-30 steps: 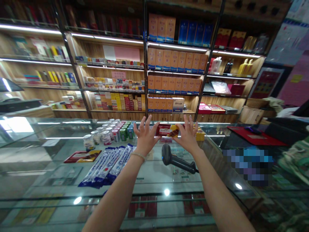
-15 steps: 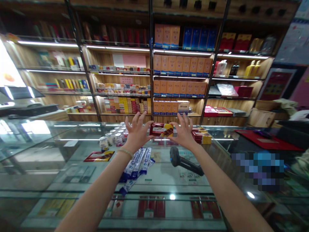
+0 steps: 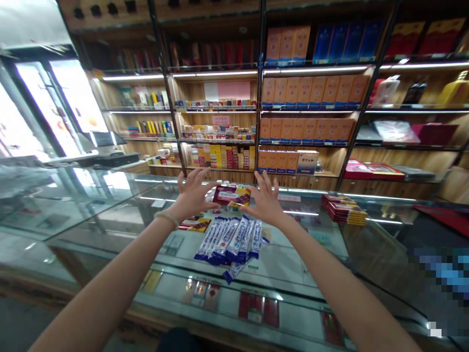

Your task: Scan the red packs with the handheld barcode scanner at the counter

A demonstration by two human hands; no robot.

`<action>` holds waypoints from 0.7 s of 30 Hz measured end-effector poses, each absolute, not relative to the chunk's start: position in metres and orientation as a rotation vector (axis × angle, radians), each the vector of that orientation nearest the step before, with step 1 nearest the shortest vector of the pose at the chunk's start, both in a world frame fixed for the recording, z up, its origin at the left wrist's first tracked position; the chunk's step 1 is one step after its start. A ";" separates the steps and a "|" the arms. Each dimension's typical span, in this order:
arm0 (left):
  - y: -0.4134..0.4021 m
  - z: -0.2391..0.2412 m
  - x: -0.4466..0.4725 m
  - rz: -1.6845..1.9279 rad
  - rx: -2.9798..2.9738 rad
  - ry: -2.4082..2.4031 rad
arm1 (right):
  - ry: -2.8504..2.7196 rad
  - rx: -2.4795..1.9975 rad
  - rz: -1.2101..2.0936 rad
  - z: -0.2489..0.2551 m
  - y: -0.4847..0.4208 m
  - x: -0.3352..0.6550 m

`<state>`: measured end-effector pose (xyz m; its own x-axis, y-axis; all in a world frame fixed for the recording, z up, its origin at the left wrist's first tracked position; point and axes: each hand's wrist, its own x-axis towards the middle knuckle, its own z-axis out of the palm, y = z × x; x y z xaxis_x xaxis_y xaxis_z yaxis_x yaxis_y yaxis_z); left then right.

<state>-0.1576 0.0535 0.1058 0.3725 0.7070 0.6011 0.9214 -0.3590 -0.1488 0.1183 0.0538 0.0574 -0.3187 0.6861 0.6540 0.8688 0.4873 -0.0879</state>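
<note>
A flat red-and-yellow chocolate bar pack [image 3: 231, 196] is held up by its two ends above the glass counter. My left hand [image 3: 193, 196] pinches its left end between thumb and fingers, the other fingers spread upward. At the right end, my right hand [image 3: 264, 201] grips it the same way. Another chocolate pack [image 3: 198, 225] lies on the counter, partly behind my left wrist. Below the held pack, several blue-and-white stick packets [image 3: 234, 239] lie fanned out. Small white-capped bottles [image 3: 220, 184] stand behind the held pack, mostly hidden.
A stack of chocolate packs [image 3: 344, 209] sits on the counter to the right. The glass counter [image 3: 293, 266] has boxes inside it. Lit shelves of orange boxes [image 3: 308, 93] and smaller packs line the back wall. A red mat [image 3: 439, 220] lies at far right.
The view has turned left. Both hands have carried the chocolate pack left, from near the stack to over the stick packets. The black scanner seen earlier no longer shows.
</note>
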 end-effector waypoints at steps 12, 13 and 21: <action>0.047 0.093 -0.287 -0.254 -2.231 -1.651 | -2.344 -1.160 -0.189 0.046 0.056 -0.001; 0.048 0.090 -0.291 -0.223 -2.235 -1.667 | -2.368 -1.161 -0.170 0.045 0.056 -0.005; 0.061 0.059 -0.301 -0.092 -2.303 -1.815 | -2.508 -1.246 -0.072 0.027 0.068 -0.026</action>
<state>-0.3011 0.0610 0.0588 0.2405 0.9544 0.1767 0.9674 -0.2209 -0.1236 -0.0265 0.0682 0.0266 -0.5583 0.7648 0.3215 0.7821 0.6145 -0.1037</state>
